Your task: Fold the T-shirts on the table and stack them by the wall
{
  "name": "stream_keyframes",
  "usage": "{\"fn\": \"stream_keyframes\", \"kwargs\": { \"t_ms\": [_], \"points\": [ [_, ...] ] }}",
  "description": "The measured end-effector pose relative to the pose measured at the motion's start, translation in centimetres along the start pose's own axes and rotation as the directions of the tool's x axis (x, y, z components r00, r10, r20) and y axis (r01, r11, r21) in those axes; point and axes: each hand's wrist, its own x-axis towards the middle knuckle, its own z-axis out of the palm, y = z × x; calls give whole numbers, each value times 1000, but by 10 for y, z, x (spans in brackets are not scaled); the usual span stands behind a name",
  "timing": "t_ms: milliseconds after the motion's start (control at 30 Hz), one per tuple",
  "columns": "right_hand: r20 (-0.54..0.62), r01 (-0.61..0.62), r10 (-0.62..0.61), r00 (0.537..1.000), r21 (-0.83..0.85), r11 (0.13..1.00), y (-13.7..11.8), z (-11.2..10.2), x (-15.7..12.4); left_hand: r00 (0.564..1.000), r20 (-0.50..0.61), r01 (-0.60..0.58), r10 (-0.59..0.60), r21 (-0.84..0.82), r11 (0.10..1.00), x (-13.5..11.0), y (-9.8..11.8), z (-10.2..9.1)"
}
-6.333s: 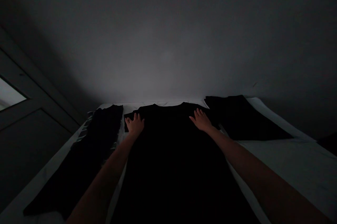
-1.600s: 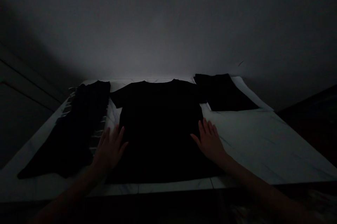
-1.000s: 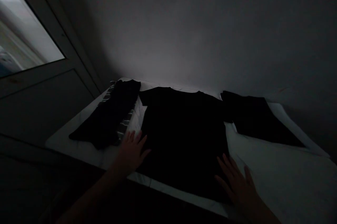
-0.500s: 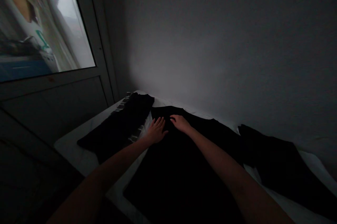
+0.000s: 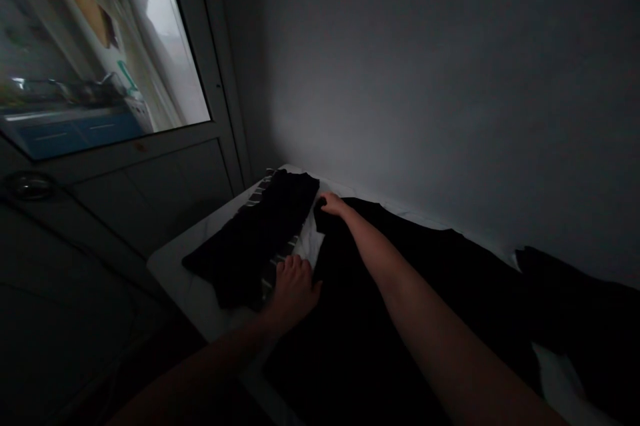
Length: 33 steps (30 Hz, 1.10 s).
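A black T-shirt (image 5: 410,293) lies flat on a white-covered bed (image 5: 193,273) in dim light. My right hand (image 5: 331,203) reaches across to the shirt's far left sleeve, fingers curled on the cloth there. My left hand (image 5: 293,286) rests at the shirt's near left edge, fingers bent down onto the fabric. Whether either hand has actually pinched the cloth is hard to see in the dark. A dark garment with white stripes (image 5: 260,233) lies just left of both hands.
Another black folded garment (image 5: 575,293) lies at the right. A grey wall (image 5: 425,79) runs behind the bed. A door with a glass pane (image 5: 100,66) stands at the left, close to the bed's corner.
The view has swung left. My right hand moved further up to the left sleeve; my left hand drew back down along the shirt's left edge and its fingers curled.
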Motion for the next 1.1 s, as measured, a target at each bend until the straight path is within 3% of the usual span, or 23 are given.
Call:
{"fn": "stream_keyframes", "kwargs": {
  "t_ms": [100, 200, 333, 467, 600, 767, 967, 1100],
  "points": [
    [-118, -23, 34, 992, 94, 995, 17, -21, -3, 999, 43, 5, -3, -55, 998, -5, 0, -1],
    [-277, -50, 108, 955, 209, 977, 44, -55, -19, 997, 61, -37, 43, -104, 994, -10, 2, -5],
    [-398, -72, 230, 888, 375, 924, 88, -98, -63, 967, 199, -112, 156, -217, 970, -25, 13, -13],
    [-440, -115, 359, 823, 490, 864, 128, -119, -117, 910, 274, -234, 310, -277, 932, -45, 35, -16],
    [-451, -168, 466, 761, 556, 814, 154, -119, -157, 872, 273, -289, 407, -384, 877, -57, 61, -14],
    [-449, -231, 548, 706, 586, 777, 168, -107, -175, 851, 288, -265, 439, -486, 833, -66, 85, -11],
    [-450, -242, 553, 701, 580, 778, 169, -99, -167, 846, 292, -209, 447, -590, 780, -82, 96, 1],
    [-460, -254, 531, 712, 536, 805, 165, -95, -164, 778, 369, -234, 509, -581, 779, -90, 93, -7]
  ]
}}
